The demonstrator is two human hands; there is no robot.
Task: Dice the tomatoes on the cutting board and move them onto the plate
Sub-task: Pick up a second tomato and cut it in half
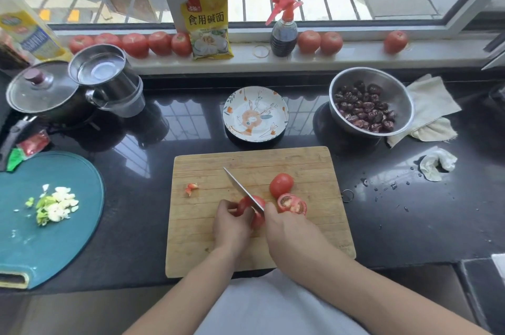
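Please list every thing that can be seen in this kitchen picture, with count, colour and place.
wooden cutting board: one, tan, counter front
tomato pieces: several, red, on the board
knife: one, silver, cutting a tomato piece
plate: one, white patterned, behind the board
whole tomatoes: nine, red, window sill
metal bowl: one, holds dark fruit, right
blue board: one, left, with chopped greens
spray bottle: one, dark with a red top, sill
left hand: holds the tomato piece
right hand: grips the knife

The knife (243, 189) handle is hidden (inside the right hand (289, 228)).
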